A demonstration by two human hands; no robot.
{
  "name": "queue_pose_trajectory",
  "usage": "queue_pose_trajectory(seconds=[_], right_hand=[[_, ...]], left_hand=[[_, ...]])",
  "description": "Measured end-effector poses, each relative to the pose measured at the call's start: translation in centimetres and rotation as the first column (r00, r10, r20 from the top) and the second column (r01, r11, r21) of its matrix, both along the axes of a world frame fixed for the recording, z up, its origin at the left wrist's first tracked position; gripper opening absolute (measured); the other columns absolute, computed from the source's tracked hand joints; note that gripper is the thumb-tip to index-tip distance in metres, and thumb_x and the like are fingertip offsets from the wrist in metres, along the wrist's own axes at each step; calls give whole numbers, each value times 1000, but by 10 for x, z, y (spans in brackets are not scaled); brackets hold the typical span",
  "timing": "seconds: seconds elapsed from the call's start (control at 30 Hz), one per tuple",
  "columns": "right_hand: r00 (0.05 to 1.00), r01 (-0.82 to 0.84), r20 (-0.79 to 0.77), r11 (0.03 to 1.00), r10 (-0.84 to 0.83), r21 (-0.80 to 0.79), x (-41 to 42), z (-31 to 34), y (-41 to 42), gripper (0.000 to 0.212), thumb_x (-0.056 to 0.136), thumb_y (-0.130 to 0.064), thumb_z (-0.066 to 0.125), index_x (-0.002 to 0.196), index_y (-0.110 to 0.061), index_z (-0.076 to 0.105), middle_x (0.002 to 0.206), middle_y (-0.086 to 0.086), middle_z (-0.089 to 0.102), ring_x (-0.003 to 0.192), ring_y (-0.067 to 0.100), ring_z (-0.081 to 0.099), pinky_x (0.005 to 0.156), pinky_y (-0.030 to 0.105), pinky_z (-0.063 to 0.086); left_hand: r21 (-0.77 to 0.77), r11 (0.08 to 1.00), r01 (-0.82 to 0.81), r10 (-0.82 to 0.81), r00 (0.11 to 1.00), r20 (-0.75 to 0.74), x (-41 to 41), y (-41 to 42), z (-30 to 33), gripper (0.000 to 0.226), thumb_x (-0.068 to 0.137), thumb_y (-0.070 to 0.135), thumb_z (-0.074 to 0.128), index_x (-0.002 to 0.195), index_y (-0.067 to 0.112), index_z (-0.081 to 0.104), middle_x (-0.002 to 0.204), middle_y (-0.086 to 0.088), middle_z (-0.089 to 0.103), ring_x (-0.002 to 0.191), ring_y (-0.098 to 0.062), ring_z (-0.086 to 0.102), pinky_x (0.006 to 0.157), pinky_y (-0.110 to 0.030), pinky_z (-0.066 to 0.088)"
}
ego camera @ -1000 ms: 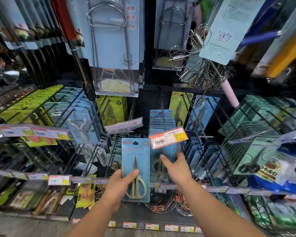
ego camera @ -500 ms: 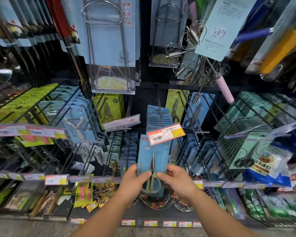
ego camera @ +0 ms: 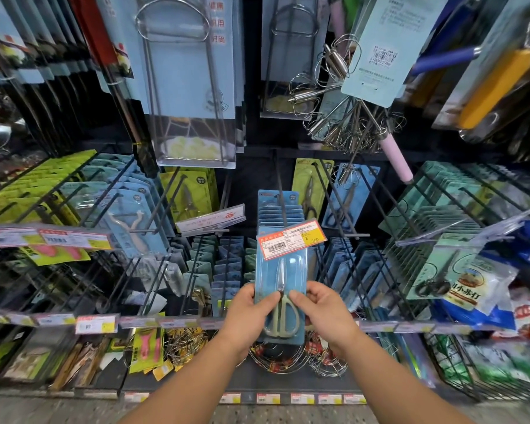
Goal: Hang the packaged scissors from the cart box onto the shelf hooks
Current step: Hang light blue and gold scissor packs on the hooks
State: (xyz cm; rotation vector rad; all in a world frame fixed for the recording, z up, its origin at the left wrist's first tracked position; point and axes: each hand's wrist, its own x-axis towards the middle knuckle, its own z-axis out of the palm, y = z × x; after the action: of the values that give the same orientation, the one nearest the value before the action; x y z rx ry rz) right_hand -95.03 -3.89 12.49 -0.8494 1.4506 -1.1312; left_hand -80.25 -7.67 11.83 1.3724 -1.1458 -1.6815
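**Both hands hold a scissors pack at the price-tagged hook**

The packaged scissors (ego camera: 280, 296), a blue card with pale green handles under clear plastic, stands upright in front of the shelf, gripped from both sides. The left hand (ego camera: 248, 313) curls round the pack's left edge with its thumb lying across the front near the scissor pivot. The right hand (ego camera: 320, 310) grips the right edge the same way, thumb on the front, fingers behind the card. The two thumbs nearly meet over the blades' joint.

The top of the pack sits just behind the orange and yellow price tag (ego camera: 291, 240), which hangs at the tip of a black shelf hook (ego camera: 283, 206). Whether the card's hole is on the hook cannot be told, since the tag covers it. Behind the tag, a row of matching blue scissor packs (ego camera: 277, 214) already hangs along that hook. Right of the tag, more blue packs fill neighbouring hooks; up and right of it hang wire whisks (ego camera: 346, 117).
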Motion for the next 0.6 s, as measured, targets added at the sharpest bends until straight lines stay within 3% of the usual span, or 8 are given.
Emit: queue_pose_trajectory(seconds=[0.13,0.23,0.37,0.43,0.5,0.6], right_hand=[[999,39,-28,999,-38,15,-1,-3,-6,11,95,-10,62,103,-5,67,95,7,76,83,16,73,70,26,58],[993,50,-109,998,-47,25,-1,-7,-12,10,94,-13,64,102,-11,69,94,3,77,90,21,73,83,37,59],[975,85,-211,995,-71,58,-2,-11,-22,7,93,-18,66,96,-14,69,89,4,75,88,26,73,81,39,60],[954,91,-293,993,-66,73,-3,-12,-26,17,92,-23,66,104,-12,69,93,5,74,89,25,71,83,40,58],[873,42,-485,986,42,162,-6,-13,-29,36,93,-34,64,122,-13,62,109,4,71,98,22,68,84,31,54],[629,-41,-694,906,351,421,-10,-16,-28,54,94,-45,56,139,-17,45,126,6,62,106,25,64,82,30,50]], left_hand=[[-10,1000,-1,1,999,35,-4,-5,-3,18,92,17,68,108,11,63,100,-6,74,92,-21,72,86,-41,59],[-37,999,-1,4,996,88,-4,-7,-7,23,93,19,67,113,15,56,103,-1,72,90,-12,70,75,-26,57],[-110,992,55,-29,975,219,-4,-10,-9,31,93,19,66,120,17,51,103,7,67,88,-3,66,66,-14,52],[-128,986,108,-63,948,312,-3,-13,-12,33,93,20,66,120,20,49,103,11,64,87,1,62,67,-9,48],[-132,975,181,-103,884,457,0,-16,-17,42,92,25,68,127,20,47,115,10,62,100,-5,61,82,-14,46],[-90,933,349,-168,641,749,9,-16,-22,60,89,43,64,141,24,41,135,1,55,122,-22,54,103,-34,45]])
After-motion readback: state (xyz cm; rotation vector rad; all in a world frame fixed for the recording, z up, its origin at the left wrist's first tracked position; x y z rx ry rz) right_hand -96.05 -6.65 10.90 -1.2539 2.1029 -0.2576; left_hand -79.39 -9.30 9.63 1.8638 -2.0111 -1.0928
